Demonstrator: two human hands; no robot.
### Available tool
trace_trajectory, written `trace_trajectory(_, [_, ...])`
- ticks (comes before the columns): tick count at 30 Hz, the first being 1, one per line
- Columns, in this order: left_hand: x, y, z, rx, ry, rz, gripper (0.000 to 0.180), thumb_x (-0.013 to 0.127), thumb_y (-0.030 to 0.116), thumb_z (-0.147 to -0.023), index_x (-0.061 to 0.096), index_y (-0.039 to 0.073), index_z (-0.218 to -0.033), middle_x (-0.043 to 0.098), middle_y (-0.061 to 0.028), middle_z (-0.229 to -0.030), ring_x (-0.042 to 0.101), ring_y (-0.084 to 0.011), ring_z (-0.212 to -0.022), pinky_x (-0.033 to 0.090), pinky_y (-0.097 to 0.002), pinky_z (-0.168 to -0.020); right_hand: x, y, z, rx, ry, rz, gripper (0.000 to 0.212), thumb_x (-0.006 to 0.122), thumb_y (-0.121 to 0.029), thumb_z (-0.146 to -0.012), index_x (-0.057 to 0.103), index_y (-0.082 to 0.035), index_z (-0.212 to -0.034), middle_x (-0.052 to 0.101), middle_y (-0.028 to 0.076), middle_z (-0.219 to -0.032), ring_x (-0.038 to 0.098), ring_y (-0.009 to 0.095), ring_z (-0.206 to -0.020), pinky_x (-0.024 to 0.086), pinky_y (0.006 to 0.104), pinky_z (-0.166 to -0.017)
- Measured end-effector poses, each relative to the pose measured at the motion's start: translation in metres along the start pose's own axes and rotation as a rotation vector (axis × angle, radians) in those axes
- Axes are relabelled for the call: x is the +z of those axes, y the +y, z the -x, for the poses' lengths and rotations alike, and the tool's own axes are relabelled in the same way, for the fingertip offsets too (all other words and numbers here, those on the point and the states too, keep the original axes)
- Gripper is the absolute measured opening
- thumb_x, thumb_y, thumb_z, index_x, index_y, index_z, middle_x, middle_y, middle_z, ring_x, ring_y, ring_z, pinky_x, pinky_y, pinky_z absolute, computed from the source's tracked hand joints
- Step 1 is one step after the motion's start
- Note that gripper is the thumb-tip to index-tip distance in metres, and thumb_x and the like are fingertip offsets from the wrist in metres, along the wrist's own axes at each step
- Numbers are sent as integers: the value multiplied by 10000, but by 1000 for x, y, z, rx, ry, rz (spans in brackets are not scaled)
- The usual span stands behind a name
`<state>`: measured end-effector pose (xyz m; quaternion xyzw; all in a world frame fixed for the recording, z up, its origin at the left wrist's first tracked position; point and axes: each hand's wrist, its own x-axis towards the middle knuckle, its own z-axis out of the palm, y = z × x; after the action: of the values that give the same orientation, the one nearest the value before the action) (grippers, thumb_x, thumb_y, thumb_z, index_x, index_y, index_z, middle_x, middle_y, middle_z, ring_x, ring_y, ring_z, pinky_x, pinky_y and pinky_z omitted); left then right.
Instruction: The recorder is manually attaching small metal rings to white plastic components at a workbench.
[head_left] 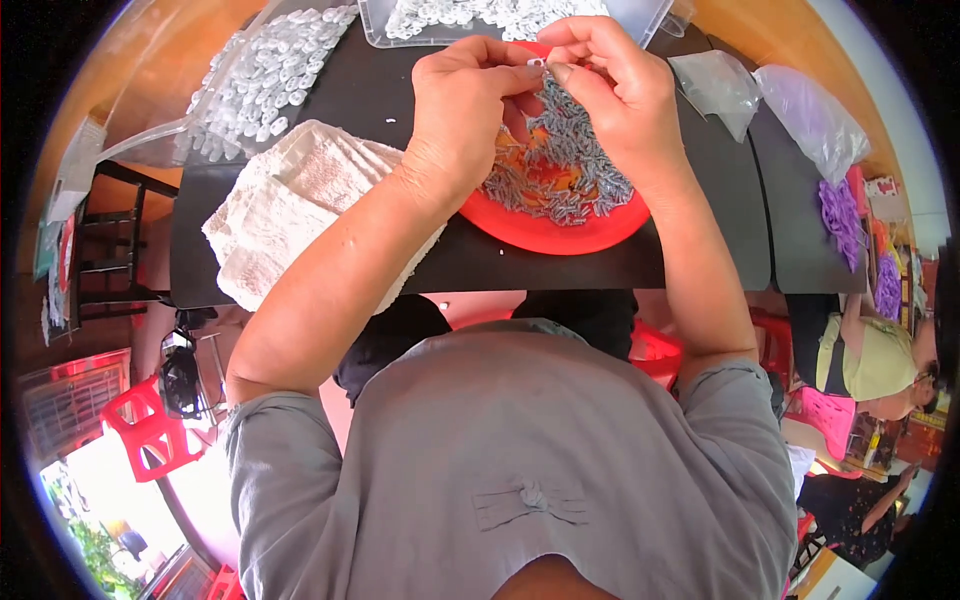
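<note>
The scene is bright and mostly evenly lit, with the strongest light at the near left, where an opening (85,490) is burnt out to white and only some greenery (95,540) keeps its colour. The black tabletop (350,90) stays dark, while the red basin (560,241) looks vivid. Pale highlights sit on the clear bag (815,115) at the far right. Soft shading models the forearms (335,270), and it is darker beneath the table. Fisheye distortion bows straight edges, tilts the surroundings at left and right, and ends in black corners with bluish fringing. The tiny piece (537,62) between the fingertips lacks clear detail.
</note>
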<state>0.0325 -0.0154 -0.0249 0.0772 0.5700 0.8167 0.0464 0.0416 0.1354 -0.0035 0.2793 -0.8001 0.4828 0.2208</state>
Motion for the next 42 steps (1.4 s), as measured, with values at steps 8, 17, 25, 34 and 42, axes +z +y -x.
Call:
trace_trajectory(8, [-2, -5, -5, -38, 11, 97, 95, 625, 5, -823, 609, -58, -892, 636, -100, -735, 616, -150, -605, 461, -254, -458, -18, 16, 3, -46, -62, 311, 136, 569, -35, -900, 605, -15, -1029, 660, 67, -849, 629, 135, -768, 482, 268, -675])
trace_trajectory(17, [-2, -4, -6, -62, -35, 3, 88, 633, 35, -855, 622, -51, -872, 628, -87, -722, 604, -145, -584, 449, -251, -443, -9, 19, 4, -204, -48, 498, 74, 549, -13, -879, 555, -35, -949, 609, 127, -775, 619, 302, -710, 474, 353, -621])
trace_trajectory(25, [-2, -7, -3, -61, 7, -167, 125, 610, 76, -880, 607, -47, -855, 616, -80, -691, 575, -139, -516, 438, -252, -425, 5, 21, 10, -162, -17, 429, 93, 513, 31, -843, 531, -19, -920, 592, 137, -733, 608, 314, -668, 470, 373, -604])
trace_trajectory(34, [3, -5, 2, -68, 49, -255, 126, 595, 81, -912, 604, -39, -877, 588, -60, -672, 523, -110, -508, 407, -242, -432, 14, 23, 12, -172, 11, 389, 141, 499, 72, -819, 534, -5, -931, 601, 154, -758, 613, 323, -696, 479, 373, -633])
trace_trajectory(42, [5, -6, 2, -66, 77, -267, 102, 595, 62, -904, 608, -35, -872, 570, -56, -620, 485, -105, -450, 358, -242, -402, 15, 21, 14, -171, 15, 360, 140, 492, 76, -823, 543, 1, -930, 602, 136, -774, 611, 283, -704, 483, 336, -652])
